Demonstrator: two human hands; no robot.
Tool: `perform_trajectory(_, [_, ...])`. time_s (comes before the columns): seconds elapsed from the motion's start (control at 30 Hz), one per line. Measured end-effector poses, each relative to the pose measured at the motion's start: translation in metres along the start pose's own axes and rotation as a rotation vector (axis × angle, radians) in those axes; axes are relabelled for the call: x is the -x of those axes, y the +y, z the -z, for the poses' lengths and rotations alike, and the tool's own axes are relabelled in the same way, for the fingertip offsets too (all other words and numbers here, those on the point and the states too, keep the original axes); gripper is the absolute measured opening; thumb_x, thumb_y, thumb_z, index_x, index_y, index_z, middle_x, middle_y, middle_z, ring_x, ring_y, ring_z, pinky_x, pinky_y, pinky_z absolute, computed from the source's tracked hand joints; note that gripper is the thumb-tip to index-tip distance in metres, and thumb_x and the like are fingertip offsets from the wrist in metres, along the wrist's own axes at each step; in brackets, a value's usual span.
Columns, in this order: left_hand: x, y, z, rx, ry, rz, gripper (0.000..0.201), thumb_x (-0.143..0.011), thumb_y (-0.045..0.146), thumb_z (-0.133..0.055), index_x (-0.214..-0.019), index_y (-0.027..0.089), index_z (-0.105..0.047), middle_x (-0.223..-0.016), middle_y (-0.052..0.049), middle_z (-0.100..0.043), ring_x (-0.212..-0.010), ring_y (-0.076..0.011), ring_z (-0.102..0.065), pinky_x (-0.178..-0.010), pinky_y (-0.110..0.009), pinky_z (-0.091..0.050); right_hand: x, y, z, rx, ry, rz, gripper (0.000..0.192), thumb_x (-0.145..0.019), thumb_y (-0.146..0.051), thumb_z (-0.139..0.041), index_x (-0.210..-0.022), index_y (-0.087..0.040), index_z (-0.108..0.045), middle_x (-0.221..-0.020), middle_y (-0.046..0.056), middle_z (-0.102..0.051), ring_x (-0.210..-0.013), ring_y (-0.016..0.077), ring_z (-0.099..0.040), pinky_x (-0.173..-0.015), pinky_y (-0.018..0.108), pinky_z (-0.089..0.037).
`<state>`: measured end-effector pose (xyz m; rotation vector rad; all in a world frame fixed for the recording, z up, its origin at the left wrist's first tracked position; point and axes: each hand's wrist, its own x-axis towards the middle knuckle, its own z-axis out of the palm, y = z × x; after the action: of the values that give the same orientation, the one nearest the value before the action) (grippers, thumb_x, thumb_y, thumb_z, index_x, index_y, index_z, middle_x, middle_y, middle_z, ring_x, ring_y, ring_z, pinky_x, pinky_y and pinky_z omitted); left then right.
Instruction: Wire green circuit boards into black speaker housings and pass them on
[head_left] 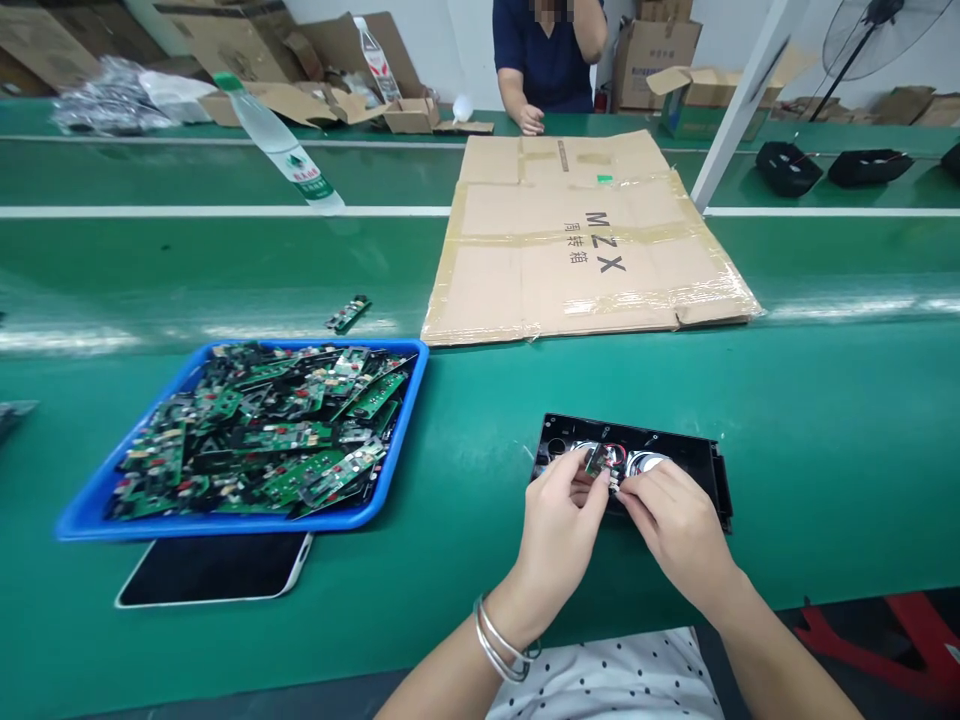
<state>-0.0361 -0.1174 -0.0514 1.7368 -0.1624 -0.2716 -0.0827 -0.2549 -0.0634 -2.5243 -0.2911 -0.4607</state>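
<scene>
A black plastic housing [682, 453] with two round silvery speakers lies on the green bench before me. Over it, my left hand [566, 505] pinches a small green circuit board [598, 460] between thumb and fingers. My right hand [671, 515] is closed at the board's near end, where a small white connector [614, 482] with red and dark wires shows. The right fingertips appear to grip this connector, though they partly cover it. To the left, a blue tray [409, 430] holds a heap of similar circuit boards.
A dark-screened tablet [217, 568] lies partly under the tray. A flattened cardboard box [525, 270] is across the bench, with a loose circuit board [348, 314] to its left. Farther back are a water bottle [281, 150] and a person [547, 60] at the far bench.
</scene>
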Motion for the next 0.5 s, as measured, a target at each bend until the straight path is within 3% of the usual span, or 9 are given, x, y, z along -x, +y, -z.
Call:
perform_trajectory(0.27, [0.0009,-0.006,-0.0002,-0.08,-0.014,-0.061,0.011,-0.083,0.017,-0.055,-0.091,0.017,-0.062,-0.085,-0.003,-0.064,-0.073,-0.0139,-0.064,-0.064,-0.022,-0.055,-0.0081,0.0015,0.0078,0.072,-0.142,0.066,0.027,-0.094,-0.013,-0.038,-0.079,-0.015,-0.059,-0.071,0.005,-0.057,-0.072,0.0169,-0.05,-0.067,0.029,-0.039])
perform_trajectory(0.5, [0.0044,-0.0102,-0.001,-0.041,-0.014,-0.103,0.015,-0.085,0.015,-0.052,-0.095,0.02,-0.061,-0.092,-0.003,-0.063,-0.081,-0.0146,-0.064,-0.069,-0.024,-0.056,-0.0102,0.002,0.005,0.091,-0.217,-0.077,0.022,-0.091,-0.015,-0.042,-0.073,-0.015,-0.055,-0.07,0.005,-0.055,-0.07,0.018,-0.049,-0.065,0.03,-0.035])
